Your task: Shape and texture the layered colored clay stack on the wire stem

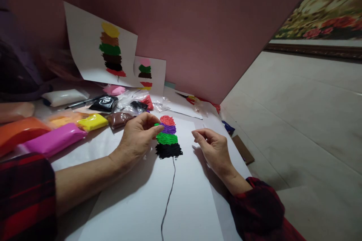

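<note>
White paper (147, 203) lies on the table, bearing stacked textured bands: red (167, 120), purple (169, 128), green (167, 138) and black (169, 150). A thin dark line (169, 196) runs down from the black band. My left hand (138, 135) is at the left side of the bands, its thumb and forefinger pinching a small piece of green clay (157, 124). To the right of the bands, my right hand (213, 148) hovers over the paper with thumb and forefinger pressed together; whatever may be between those fingertips is too small to make out.
Bagged clay in orange (22, 131), magenta (55, 139), yellow (92, 122) and other colours lies at the left. Two drawn sheets (85, 45) lean on the pink wall. A thin metal tool (181, 113) and scissors (190, 99) lie behind the bands.
</note>
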Demonstrator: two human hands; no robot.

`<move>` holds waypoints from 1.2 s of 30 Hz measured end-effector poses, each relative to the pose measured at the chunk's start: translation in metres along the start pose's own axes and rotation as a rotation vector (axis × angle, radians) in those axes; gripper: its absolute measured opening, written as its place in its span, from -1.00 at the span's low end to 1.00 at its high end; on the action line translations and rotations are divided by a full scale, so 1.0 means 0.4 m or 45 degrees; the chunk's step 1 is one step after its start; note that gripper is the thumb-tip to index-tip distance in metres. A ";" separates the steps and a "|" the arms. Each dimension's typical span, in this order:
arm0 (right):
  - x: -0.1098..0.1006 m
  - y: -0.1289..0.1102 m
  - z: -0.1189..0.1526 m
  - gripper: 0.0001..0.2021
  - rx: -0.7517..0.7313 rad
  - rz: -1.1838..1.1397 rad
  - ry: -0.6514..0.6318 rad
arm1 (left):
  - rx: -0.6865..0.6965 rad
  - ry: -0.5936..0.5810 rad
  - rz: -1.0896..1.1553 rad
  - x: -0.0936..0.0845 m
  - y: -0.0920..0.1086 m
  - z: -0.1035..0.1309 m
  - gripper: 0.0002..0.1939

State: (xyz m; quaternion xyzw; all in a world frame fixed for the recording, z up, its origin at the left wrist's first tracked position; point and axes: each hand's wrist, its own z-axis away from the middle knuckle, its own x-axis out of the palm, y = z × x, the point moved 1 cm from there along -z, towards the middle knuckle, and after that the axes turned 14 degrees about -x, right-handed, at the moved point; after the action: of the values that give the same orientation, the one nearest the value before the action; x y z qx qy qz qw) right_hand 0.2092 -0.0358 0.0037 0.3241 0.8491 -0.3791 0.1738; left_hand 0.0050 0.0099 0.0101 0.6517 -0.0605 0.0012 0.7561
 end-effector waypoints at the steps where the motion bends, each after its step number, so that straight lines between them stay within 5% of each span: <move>1: 0.000 0.001 0.000 -0.85 0.001 -0.004 0.004 | -0.002 -0.006 -0.014 -0.001 -0.001 0.000 -0.85; 8: -0.002 0.006 0.003 -0.86 0.003 -0.005 0.043 | 0.027 -0.083 -0.145 -0.011 -0.010 0.002 -0.60; 15: -0.002 0.005 0.003 -0.86 0.017 -0.007 0.051 | -0.096 -0.108 0.018 -0.001 -0.013 0.000 -0.93; 31: -0.001 0.004 0.004 -0.85 0.027 0.008 0.022 | -0.033 -0.142 -0.107 0.000 -0.007 0.005 -0.69; 36: -0.002 0.002 0.001 -0.85 0.024 0.002 0.015 | -0.067 -0.129 -0.118 -0.005 -0.011 0.004 -0.84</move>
State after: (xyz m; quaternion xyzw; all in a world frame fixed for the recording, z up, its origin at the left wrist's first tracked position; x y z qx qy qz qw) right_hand 0.2104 -0.0360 0.0036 0.3285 0.8464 -0.3850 0.1659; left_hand 0.0033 0.0078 0.0056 0.6330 -0.0684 -0.0682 0.7681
